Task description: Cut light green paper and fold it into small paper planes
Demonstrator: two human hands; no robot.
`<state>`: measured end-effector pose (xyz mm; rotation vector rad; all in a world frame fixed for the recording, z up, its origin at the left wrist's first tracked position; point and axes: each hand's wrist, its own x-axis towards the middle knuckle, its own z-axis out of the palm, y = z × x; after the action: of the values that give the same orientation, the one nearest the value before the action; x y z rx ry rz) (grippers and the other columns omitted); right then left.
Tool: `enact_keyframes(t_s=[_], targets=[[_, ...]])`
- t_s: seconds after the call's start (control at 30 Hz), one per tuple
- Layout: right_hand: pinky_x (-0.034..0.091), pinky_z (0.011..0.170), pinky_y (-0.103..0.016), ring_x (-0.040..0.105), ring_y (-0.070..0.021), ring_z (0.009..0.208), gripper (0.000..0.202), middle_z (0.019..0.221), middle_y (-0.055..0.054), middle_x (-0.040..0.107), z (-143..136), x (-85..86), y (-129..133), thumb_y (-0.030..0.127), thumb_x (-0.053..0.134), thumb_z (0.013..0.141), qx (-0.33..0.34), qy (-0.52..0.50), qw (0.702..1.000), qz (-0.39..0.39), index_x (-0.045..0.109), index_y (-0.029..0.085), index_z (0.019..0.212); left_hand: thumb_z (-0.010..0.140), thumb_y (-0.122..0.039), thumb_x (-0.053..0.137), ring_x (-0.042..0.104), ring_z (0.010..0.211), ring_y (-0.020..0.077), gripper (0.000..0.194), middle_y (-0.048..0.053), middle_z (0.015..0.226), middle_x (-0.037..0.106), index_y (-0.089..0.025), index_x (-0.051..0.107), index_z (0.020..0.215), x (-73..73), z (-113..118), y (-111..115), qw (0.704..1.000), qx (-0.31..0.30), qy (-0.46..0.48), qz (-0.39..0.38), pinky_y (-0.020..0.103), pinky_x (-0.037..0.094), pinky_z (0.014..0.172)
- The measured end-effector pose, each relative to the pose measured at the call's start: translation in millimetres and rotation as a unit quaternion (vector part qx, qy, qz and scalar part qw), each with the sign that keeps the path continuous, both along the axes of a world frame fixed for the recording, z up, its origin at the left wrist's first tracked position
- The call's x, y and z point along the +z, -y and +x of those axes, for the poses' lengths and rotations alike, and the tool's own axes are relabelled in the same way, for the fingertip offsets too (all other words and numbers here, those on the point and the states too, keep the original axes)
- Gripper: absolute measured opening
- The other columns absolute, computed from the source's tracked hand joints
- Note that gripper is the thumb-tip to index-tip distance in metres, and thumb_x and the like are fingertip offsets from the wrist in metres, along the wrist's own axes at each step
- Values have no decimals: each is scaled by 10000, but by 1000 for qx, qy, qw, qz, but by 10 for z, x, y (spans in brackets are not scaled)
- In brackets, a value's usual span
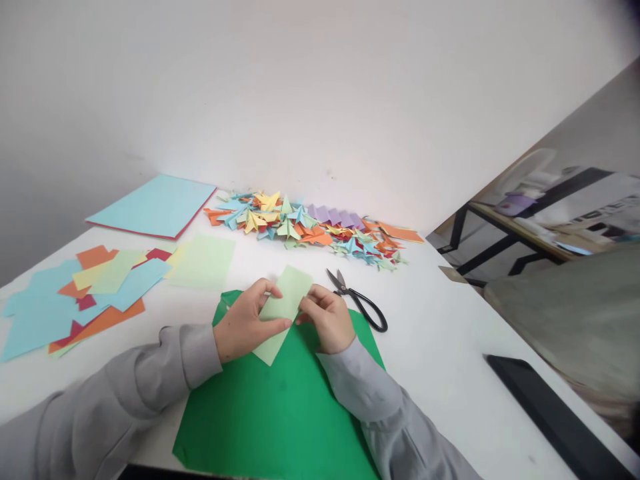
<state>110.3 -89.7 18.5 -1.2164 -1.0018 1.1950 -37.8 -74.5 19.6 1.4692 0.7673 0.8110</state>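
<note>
A pale green sheet of paper point(293, 293), narrow and rectangular, is held tilted between my two hands. My left hand point(250, 319) grips its left side, with the thumb lying across the front of the sheet. On the opposite edge, the fingers of my right hand point(327, 317) pinch the paper. Both hands are above a green mat point(280, 413), which lies on the white table. Black-handled scissors point(367, 303) rest with their blades apart, just beyond my right hand.
A heap of small folded paper planes point(300, 223) in several colours lines the wall. Loose coloured paper pieces point(45, 300) spread at left, near a pale green square sheet point(205, 262). Behind them lies a light blue stack point(153, 205). A black flat object point(555, 413) lies at right.
</note>
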Motion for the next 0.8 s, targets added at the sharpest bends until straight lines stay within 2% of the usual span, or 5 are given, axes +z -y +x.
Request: enact_keyframes(t_s=[0.2,0.4,0.67,0.73,0.8], targets=[[395,433,-219,502,-99,481,288,637,-10,653,-32,32,22,289,708,543,5,47,998,40,652,140,783,626,-200,652,561,767,139,360,-16,816,556,-202,367,848,29,15,32,1000,0,3,9,251,416,652],[357,405,-222,456,-91,413,354,501,18,586,60,-26,-18,432,692,574,-24,23,999,22,628,130,746,703,-233,528,574,618,143,179,-23,703,585,-187,468,864,121,-21,-10,984,34,82,-156,265,437,570],[402,448,-235,510,-110,447,342,555,25,608,64,-48,-54,436,659,611,-3,-10,999,36,566,161,793,695,-224,545,614,662,185,327,41,786,649,-139,529,1010,144,-34,-63,974,38,103,-197,291,469,597],[388,426,-226,484,-102,410,367,497,46,574,78,-51,-70,430,665,603,-13,-7,999,36,548,162,824,689,-208,538,619,694,196,395,58,821,652,-135,499,1075,111,-29,-76,977,32,104,-183,304,477,617],[388,420,-226,467,-100,391,410,464,63,544,108,-69,-88,430,662,605,-25,5,999,34,527,160,882,691,-202,530,622,696,207,522,69,845,652,-148,391,1192,62,-26,-89,983,40,73,-164,327,486,606]])
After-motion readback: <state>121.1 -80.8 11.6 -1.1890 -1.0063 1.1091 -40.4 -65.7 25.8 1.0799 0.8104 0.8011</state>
